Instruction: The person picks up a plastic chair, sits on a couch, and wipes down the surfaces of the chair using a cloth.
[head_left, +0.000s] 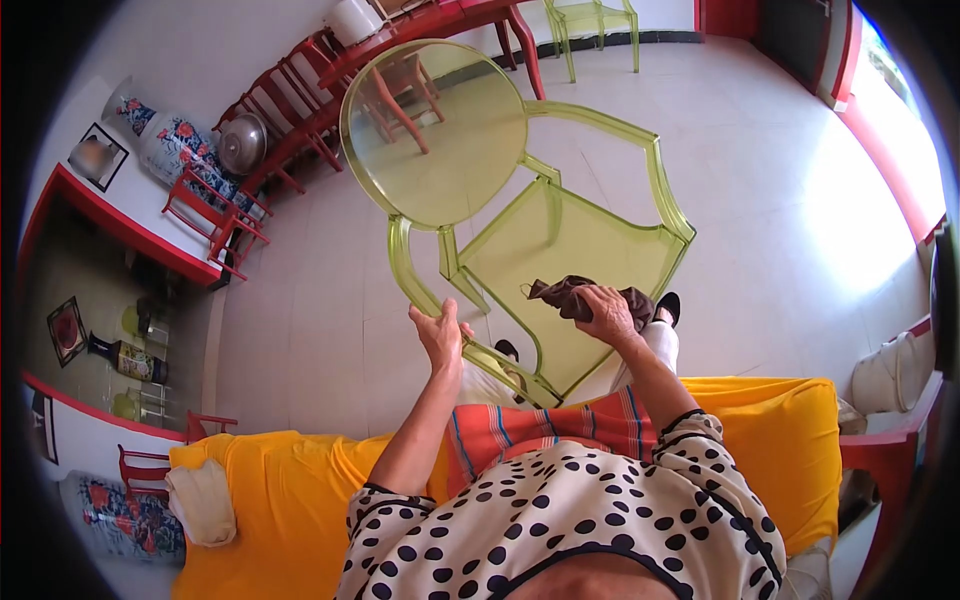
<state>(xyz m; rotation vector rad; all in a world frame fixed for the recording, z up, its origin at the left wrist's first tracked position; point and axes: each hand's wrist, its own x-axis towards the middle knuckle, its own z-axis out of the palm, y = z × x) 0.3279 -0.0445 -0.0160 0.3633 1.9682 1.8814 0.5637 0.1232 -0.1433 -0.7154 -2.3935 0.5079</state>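
Observation:
A see-through green armchair [580,255] with a round back stands tilted in front of my knees, its seat facing me. My left hand [440,335] is closed round the chair's armrest on the left side. Over the seat, my right hand [606,314] grips a crumpled dark brown cloth [570,296], which bunches out on both sides of the fingers. The cloth lies against or just above the seat's near right part; the exact contact is hidden under the hand.
I sit on a yellow-covered seat [290,500] with a red striped cushion [490,435]. Red wooden chairs [290,90], a red table [430,30] and a large vase [180,145] stand at the back left. A white bucket [886,375] is at the right.

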